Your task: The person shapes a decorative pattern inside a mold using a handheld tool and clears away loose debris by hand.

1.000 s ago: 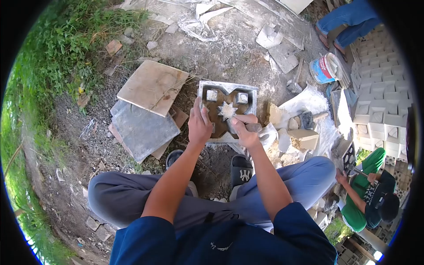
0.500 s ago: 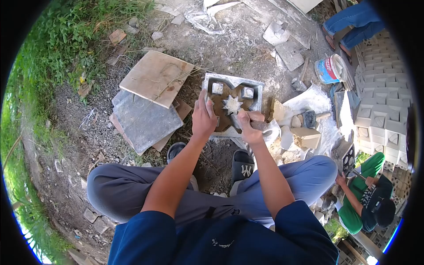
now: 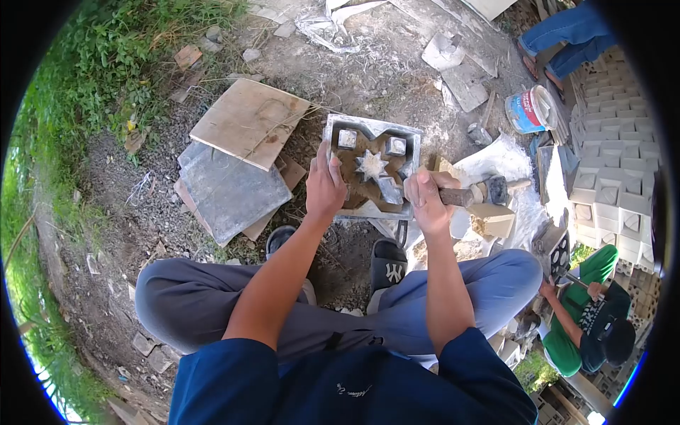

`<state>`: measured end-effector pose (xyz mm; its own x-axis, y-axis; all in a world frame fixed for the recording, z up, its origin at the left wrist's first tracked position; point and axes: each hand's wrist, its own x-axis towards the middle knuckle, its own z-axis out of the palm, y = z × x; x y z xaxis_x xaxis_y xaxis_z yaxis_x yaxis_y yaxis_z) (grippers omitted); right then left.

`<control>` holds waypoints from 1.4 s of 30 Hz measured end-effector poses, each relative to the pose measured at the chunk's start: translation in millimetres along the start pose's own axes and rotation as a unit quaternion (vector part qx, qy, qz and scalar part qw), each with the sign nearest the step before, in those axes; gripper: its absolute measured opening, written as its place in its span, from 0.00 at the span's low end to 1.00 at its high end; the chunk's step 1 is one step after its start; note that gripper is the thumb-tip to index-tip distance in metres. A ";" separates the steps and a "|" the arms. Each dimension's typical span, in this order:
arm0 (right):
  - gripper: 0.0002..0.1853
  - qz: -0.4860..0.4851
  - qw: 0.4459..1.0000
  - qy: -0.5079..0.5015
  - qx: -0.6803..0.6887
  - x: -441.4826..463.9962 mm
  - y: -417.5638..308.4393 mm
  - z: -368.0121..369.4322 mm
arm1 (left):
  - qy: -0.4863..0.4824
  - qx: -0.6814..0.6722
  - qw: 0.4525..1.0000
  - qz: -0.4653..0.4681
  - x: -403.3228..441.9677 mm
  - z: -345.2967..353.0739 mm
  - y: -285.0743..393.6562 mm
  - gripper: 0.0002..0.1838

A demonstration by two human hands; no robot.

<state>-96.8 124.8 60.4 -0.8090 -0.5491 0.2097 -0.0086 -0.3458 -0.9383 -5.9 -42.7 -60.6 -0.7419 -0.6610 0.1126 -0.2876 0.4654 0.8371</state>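
Observation:
A square grey metal mould (image 3: pixel 373 129) lies on the ground before my feet, with square blocks and a white star-shaped piece (image 3: pixel 372 165) standing inside it and brown material between them. My left hand (image 3: pixel 326 185) rests against the mould's left wall, fingers stretched along it and holding nothing. At the lower right of the mould, my right hand (image 3: pixel 428 202) is closed round a trowel; its wooden handle (image 3: pixel 457 197) sticks out to the right and its grey blade (image 3: pixel 388 189) lies over the mould's inside.
Flat boards (image 3: pixel 249 122) are stacked at the left. Rubble (image 3: pixel 489 218) and a white sack (image 3: pixel 499 161) lie at the right, below a paint bucket (image 3: pixel 528 111). A co-worker (image 3: pixel 591 319) crouches at the lower right; another person's legs (image 3: pixel 567 35) show above. Patterned blocks (image 3: pixel 613 142) stand stacked.
My right hand has moved right, from over the mould's inside to its right edge, and more of the trowel blade shows. My left hand stays at the left wall.

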 end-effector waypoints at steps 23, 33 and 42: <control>0.30 -0.025 0.998 0.057 -0.006 8.3 -1.2 25.1 | 0.007 -0.021 1.000 -0.005 6.3 -1.4 4.1 0.27; 0.27 -0.021 0.982 0.071 -0.174 2.0 12.7 33.2 | 0.017 -0.048 0.999 -0.018 6.4 -3.3 4.7 0.27; 0.31 -0.044 0.992 0.093 -0.074 -3.4 -23.1 42.7 | 0.010 -0.034 0.999 -0.004 6.2 3.0 1.3 0.27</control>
<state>-68.8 102.1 93.1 -0.8958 -0.3661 0.2519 -0.1602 -0.2627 -0.9515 -12.7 -44.4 -60.4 -0.7275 -0.6764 0.1152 -0.2512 0.4188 0.8726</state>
